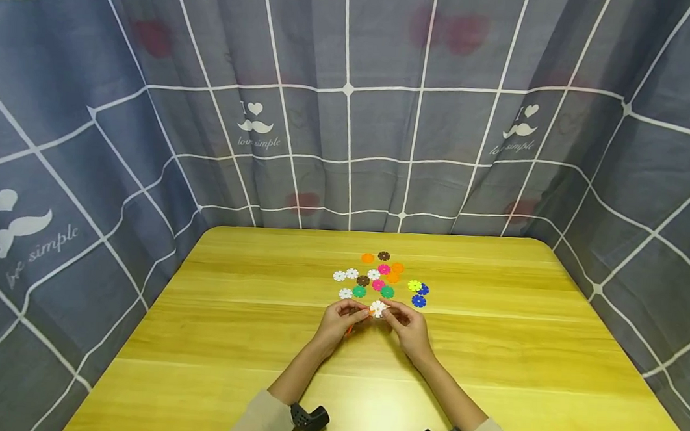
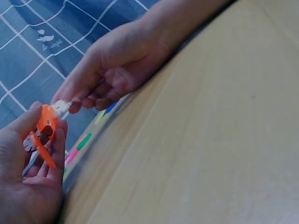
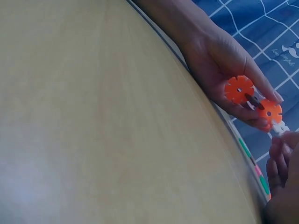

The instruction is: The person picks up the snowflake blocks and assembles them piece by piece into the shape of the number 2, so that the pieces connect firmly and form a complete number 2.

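My left hand (image 1: 335, 322) pinches an orange notched plastic disc (image 2: 48, 120) between thumb and fingers. That disc belongs to a small joined cluster with a second orange disc (image 3: 239, 89), a brown disc (image 3: 254, 101) and white pieces, lying over the left palm. Across from it, my right hand (image 1: 408, 329) pinches a white notched disc (image 1: 378, 309) at the cluster's end, where it meets the orange disc's edge. Both hands are close together, just in front of the loose discs on the table.
Loose flower-shaped discs lie on the wooden table (image 1: 228, 326) beyond the hands: white (image 1: 339, 276), green (image 1: 359, 292), pink (image 1: 384, 269), orange (image 1: 397, 268), brown (image 1: 384, 256), yellow (image 1: 414, 285) and blue (image 1: 418, 301). A grey checked curtain (image 1: 385, 126) hangs around the table.
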A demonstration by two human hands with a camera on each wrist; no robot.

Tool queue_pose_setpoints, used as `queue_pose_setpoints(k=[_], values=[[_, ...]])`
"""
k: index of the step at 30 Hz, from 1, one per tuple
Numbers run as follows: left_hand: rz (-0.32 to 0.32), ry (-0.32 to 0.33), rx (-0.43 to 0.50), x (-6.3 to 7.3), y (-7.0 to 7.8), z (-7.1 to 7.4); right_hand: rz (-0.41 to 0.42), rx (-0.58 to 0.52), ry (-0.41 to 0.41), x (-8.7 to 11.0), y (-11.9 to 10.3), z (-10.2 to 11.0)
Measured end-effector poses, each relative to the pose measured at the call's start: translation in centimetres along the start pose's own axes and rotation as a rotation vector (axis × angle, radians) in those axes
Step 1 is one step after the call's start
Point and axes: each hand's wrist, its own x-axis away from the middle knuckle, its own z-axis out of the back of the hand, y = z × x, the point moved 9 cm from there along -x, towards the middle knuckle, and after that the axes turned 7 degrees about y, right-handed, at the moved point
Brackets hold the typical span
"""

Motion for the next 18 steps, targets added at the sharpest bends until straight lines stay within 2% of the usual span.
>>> queue_pose_setpoints(k=[5, 9, 12, 15, 18], values=[[0.019, -0.023, 0.066, -0.1, 0.0, -0.3, 0.025, -0.008, -0.004, 0.0, -0.3, 0.1], [0.035, -0.035, 0.044, -0.2, 0.0, -0.5, 0.032, -0.009, 0.005, -0.2, 0.1, 0.1], [0.051, -0.038, 0.029, -0.2, -0.1, -0.6, 0.069, 0.009, -0.002, -0.3, 0.3, 0.0], [0.078, -0.037, 0.048, -0.2, -0.4, -0.6, 0.078, 0.029, -0.01, -0.6, 1.6, 0.0], [0.103, -0.025, 0.085, -0.2, -0.5, -0.3, 0.083, 0.11, 0.04, -1.3, 2.9, 0.6]])
